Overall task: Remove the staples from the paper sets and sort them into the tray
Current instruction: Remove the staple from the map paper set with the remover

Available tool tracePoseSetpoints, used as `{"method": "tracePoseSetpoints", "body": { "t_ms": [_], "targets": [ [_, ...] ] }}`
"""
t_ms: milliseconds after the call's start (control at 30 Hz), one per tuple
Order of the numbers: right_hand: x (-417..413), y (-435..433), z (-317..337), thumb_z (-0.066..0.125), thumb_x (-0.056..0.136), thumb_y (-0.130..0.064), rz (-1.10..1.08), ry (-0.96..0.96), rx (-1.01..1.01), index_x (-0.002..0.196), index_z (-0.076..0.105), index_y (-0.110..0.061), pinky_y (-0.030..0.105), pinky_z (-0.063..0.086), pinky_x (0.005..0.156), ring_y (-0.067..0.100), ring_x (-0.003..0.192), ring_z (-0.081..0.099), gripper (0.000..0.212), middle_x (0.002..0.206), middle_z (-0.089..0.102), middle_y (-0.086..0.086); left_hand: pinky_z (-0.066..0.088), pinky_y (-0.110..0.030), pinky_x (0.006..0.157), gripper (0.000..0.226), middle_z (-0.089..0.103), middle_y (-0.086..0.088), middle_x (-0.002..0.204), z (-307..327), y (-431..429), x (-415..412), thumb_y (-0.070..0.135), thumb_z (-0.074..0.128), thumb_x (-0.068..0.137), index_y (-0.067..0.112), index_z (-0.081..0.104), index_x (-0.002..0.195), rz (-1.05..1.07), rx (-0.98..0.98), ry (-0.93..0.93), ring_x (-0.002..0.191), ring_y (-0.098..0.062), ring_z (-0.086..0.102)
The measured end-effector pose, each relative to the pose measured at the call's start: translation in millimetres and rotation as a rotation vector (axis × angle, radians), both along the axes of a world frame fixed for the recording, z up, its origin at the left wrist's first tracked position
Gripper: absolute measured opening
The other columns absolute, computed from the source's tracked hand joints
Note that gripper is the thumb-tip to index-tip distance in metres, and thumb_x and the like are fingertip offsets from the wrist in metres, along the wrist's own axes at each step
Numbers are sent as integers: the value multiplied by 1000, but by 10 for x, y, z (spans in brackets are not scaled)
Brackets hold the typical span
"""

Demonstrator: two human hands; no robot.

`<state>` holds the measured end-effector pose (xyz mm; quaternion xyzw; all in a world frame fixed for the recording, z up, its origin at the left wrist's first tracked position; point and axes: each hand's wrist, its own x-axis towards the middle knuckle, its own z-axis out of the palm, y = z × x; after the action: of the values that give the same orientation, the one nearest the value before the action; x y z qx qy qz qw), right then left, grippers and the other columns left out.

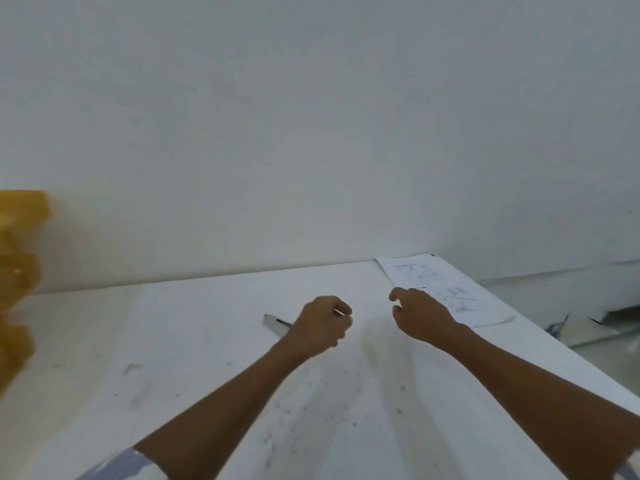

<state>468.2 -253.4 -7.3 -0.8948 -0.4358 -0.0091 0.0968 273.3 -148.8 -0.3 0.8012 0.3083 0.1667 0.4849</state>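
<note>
Regrettably, no brand or label can be read: the printed lines and small diagrams on the paper set [440, 289] are smeared by blur. The paper set is seen lying flat at about 2 o'clock on the white table [173, 341], its far corner close to the wall [311, 116]; a dark speck is seen at that corner, but what it is cannot be told. The table's matt surface is marked by grey scuffs and dark specks.

At 9 o'clock, a yellow tiered tray [17, 271] is cut off by the frame edge and blurred, so its compartments cannot be made out.

The left hand [322, 323] is held over the table with its fingers curled into a fist. A slim pale tool [275, 322] with a dark part is seen at the hand's 10 o'clock, partly hidden behind it; whether it is gripped or only lies on the table cannot be told. A thin pale sliver is seen at the knuckles.

The right hand [420, 315] is stretched towards the paper set with fingers loosely bent, thumb apart; nothing is held. Whether the paper is touched cannot be told.

A patterned sleeve [117, 465] is cropped at 7 o'clock.
</note>
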Motion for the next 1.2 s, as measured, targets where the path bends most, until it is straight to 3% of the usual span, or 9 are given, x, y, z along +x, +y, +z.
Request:
{"method": "tracePoseSetpoints", "body": {
  "t_ms": [233, 400, 600, 767, 867, 900, 1000, 1100, 1200],
  "targets": [
    [1057, -341, -357, 42, 103, -34, -285, -60, -101, 144, 41, -13, 42, 43, 102, 33, 125, 52, 46, 137, 52, 14, 61, -30, 76, 28, 64, -15, 100, -391, -250, 1085, 7, 57, 96, 4, 57, 124, 0, -391, -54, 77, -21, 63],
    [1587, -354, -501, 36, 100, -60, -403, -79, -126, 144, 39, -13, 49, 36, 107, 36, 131, 45, 65, 143, 45, 16, 62, -34, 91, 35, 70, -18, 112, -530, -366, 1648, 5, 55, 94, 9, 54, 129, 6, -487, -102, 87, -20, 68],
    [1911, -367, -563, 38, 93, -72, -550, -13, -23, 136, 46, -6, 46, 39, 104, 36, 128, 47, 79, 137, 52, 19, 61, -32, 90, 36, 70, -19, 118, -532, -399, 1960, 5, 55, 94, 9, 55, 130, 32, -502, -93, 85, -20, 67],
    [1953, -382, -498, 55, 93, -58, -603, 69, 82, 122, 53, -2, 44, 42, 102, 41, 123, 50, 63, 129, 54, 21, 61, -42, 94, 35, 67, -18, 120, -567, -358, 1992, 11, 54, 91, 10, 54, 126, 77, -443, -63, 90, -25, 72],
    [1915, -418, -387, 54, 92, -22, -571, 268, 164, 84, 51, -7, 39, 43, 91, 39, 107, 54, 17, 120, 61, 23, 62, -46, 89, 5, 64, -16, 89, -543, -309, 1882, 7, 52, 86, 10, 54, 88, 92, -350, -10, 73, -28, 66],
    [1871, -422, -360, 52, 91, -14, -549, 292, 173, 80, 48, -7, 37, 43, 87, 36, 100, 54, 13, 116, 63, 23, 62, -46, 84, 10, 58, -12, 80, -541, -281, 1831, 5, 52, 85, 11, 49, 78, 94, -313, 9, 71, -31, 65],
    [1610, -383, -309, 49, 92, -4, -496, 318, 157, 86, 48, -5, 32, 40, 83, 34, 97, 55, 6, 114, 64, 21, 63, -40, 75, 10, 58, -13, 80, -507, -203, 1642, 2, 53, 83, 7, 49, 74, 108, -231, 63, 77, -38, 69],
    [1289, -311, -320, 49, 91, -4, -468, 332, 124, 75, 41, -9, 29, 38, 81, 35, 101, 56, 18, 116, 63, 21, 42, -28, 58, 25, 50, -10, 74, -476, -124, 1368, 0, 51, 86, 11, 37, 68, 151, -99, 148, 67, -28, 54],
    [1006, -250, -296, 48, 91, -3, -455, 404, 169, 100, 48, -2, 32, 40, 83, 38, 112, 57, 9, 124, 57, 24, 53, -45, 75, 7, 62, -29, 108, -426, -78, 1059, 0, 53, 86, -3, 48, 82, 203, -8, 186, 105, -45, 64]
  ]
}}
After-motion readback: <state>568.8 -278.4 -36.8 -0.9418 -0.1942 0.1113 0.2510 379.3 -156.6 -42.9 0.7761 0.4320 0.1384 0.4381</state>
